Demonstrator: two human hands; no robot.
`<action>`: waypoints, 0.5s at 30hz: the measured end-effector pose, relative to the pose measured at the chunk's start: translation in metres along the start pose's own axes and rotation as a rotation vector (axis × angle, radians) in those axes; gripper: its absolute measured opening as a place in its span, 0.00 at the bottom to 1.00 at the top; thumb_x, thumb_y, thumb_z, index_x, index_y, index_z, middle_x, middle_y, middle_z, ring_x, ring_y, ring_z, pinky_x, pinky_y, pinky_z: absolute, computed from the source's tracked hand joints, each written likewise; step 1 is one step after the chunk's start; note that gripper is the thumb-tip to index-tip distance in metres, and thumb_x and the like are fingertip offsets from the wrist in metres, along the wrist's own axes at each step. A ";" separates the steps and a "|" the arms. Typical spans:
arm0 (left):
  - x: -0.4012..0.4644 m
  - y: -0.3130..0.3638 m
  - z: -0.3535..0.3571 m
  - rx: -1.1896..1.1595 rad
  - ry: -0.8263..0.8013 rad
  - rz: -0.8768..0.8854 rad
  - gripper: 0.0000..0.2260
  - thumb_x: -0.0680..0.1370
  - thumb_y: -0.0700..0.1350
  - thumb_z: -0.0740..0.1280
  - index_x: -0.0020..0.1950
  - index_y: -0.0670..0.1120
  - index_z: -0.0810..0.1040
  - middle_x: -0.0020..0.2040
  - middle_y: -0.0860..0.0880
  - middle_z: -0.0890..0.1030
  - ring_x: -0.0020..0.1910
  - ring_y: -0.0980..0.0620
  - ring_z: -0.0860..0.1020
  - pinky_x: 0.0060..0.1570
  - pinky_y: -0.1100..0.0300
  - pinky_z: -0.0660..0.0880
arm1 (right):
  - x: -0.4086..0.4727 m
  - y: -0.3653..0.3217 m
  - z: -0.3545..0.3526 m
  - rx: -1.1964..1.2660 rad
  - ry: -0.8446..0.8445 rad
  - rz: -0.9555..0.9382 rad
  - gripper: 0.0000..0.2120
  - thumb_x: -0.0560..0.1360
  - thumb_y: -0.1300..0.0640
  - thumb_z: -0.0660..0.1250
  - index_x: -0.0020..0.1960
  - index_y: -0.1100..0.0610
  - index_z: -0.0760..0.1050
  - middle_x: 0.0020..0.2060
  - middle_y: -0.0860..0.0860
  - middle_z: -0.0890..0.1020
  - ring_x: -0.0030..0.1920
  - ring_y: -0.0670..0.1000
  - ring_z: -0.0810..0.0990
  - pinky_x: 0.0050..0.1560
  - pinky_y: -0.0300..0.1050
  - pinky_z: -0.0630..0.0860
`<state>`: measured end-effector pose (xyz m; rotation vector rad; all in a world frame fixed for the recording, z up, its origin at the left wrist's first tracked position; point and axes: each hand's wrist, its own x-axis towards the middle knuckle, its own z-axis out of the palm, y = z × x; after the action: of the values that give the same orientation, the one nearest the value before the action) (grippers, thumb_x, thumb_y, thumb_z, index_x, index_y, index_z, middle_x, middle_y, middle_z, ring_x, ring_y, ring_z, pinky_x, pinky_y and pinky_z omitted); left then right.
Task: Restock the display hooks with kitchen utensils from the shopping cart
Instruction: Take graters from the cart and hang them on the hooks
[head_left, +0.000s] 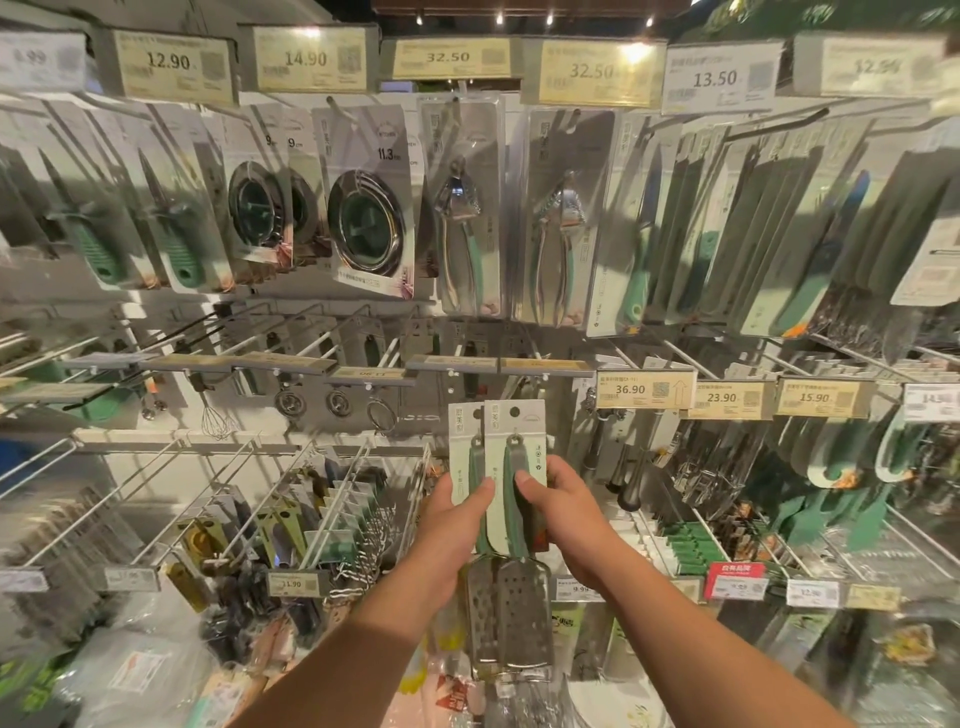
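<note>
1. Two carded graters (501, 499) stand upright between my hands, side by side and overlapping, in front of the display hooks (358, 332). Their green handles lie against the cards and their perforated steel blades hang below my wrists.
2. My left hand (452, 514) holds the left card, thumb pressed on its face: grip closed on it.
3. My right hand (563, 501) clasps the right grater's handle, thumb in front, fingers behind.
4. Both forearms reach up and forward, converging on the graters.
</note>
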<state>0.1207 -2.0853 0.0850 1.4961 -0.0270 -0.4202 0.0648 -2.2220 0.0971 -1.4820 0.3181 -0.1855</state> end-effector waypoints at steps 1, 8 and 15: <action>-0.001 0.000 0.001 -0.008 0.012 0.005 0.13 0.83 0.51 0.69 0.67 0.55 0.76 0.59 0.53 0.85 0.57 0.49 0.84 0.60 0.45 0.81 | -0.002 -0.003 0.000 0.007 0.007 0.000 0.05 0.85 0.57 0.63 0.59 0.53 0.77 0.46 0.49 0.86 0.39 0.49 0.84 0.27 0.37 0.74; 0.002 0.003 0.000 -0.020 0.018 0.033 0.11 0.84 0.49 0.68 0.66 0.53 0.75 0.62 0.52 0.83 0.60 0.50 0.81 0.64 0.46 0.78 | -0.004 -0.008 -0.007 -0.022 0.134 -0.040 0.07 0.84 0.56 0.64 0.60 0.49 0.78 0.53 0.48 0.87 0.54 0.53 0.87 0.56 0.59 0.82; 0.008 0.000 -0.002 -0.008 0.004 0.083 0.35 0.74 0.64 0.72 0.78 0.54 0.68 0.74 0.53 0.75 0.71 0.48 0.75 0.71 0.41 0.72 | 0.003 -0.011 -0.009 -0.062 0.249 -0.094 0.19 0.79 0.43 0.69 0.67 0.47 0.76 0.60 0.46 0.85 0.60 0.52 0.84 0.63 0.59 0.80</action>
<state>0.1289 -2.0852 0.0833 1.4827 -0.0841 -0.3498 0.0654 -2.2322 0.1076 -1.5387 0.4579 -0.4407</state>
